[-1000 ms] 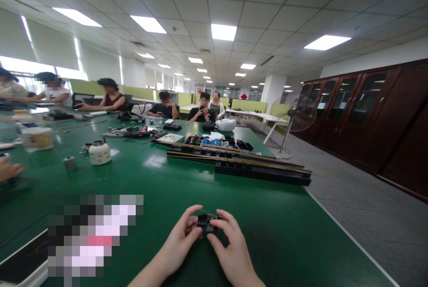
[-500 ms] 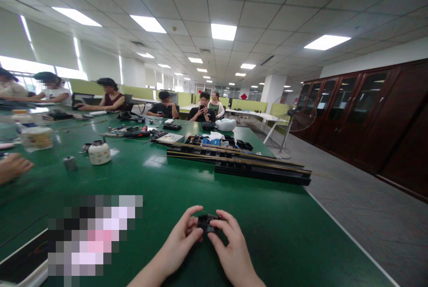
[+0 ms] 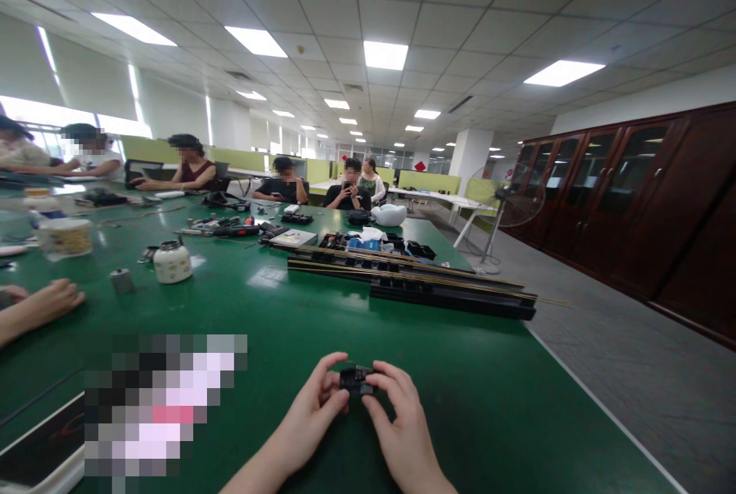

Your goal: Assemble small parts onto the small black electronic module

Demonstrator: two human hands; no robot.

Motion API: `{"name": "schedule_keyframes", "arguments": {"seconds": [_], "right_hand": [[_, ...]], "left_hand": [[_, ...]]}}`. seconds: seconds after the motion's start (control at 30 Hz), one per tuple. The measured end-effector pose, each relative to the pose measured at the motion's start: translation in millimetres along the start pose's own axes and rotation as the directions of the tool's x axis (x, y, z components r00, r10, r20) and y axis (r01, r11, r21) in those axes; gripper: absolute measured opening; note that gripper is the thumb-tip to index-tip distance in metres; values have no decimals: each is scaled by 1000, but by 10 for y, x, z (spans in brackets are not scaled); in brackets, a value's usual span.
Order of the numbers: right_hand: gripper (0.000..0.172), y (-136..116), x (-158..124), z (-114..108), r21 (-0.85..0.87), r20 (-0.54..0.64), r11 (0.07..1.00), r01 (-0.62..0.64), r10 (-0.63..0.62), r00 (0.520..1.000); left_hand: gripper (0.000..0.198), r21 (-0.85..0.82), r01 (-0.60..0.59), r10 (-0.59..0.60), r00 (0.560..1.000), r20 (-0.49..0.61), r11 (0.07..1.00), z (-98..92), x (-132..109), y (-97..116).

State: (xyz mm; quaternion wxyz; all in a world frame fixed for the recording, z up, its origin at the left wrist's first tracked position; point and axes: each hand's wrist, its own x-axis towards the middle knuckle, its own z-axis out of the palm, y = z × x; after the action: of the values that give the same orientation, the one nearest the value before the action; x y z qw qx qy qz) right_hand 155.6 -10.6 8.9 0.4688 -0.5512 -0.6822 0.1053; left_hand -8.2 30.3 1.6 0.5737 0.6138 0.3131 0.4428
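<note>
A small black plastic part (image 3: 355,380) with a hollow, detailed inner side is held between my two hands, just above the green table (image 3: 276,417). My left hand (image 3: 316,402) pinches its left end between thumb and fingers. On the right end, the fingertips and thumb of my right hand (image 3: 398,408) grip it. The part's exact kind is too small to make out, and its ends are covered by my fingers.
Long black rails (image 3: 448,298) with thin brass-coloured rods lie across the table ahead. A white jar (image 3: 172,262) and a grey cylinder (image 3: 121,281) stand to the left. Another person's hand (image 3: 54,302) rests at far left. A blurred-out device (image 3: 40,440) lies lower left.
My right fingers have shifted slightly on the black part, showing more of its inner side. The other person's hand at far left has moved further into view, to the right.
</note>
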Motion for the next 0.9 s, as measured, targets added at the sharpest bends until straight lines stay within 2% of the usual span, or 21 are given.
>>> {"name": "schedule_keyframes", "arguments": {"seconds": [0.33,0.9], "right_hand": [[16,91,-2,14,-26,-130,998,54,-57,990],[28,223,26,6,5,-274,987,-159,155,949]], "left_hand": [[45,22,-6,6,1000,-2,1000,-12,8,-11],[44,58,-13,13,1000,-3,998,-24,-1,-4]]}}
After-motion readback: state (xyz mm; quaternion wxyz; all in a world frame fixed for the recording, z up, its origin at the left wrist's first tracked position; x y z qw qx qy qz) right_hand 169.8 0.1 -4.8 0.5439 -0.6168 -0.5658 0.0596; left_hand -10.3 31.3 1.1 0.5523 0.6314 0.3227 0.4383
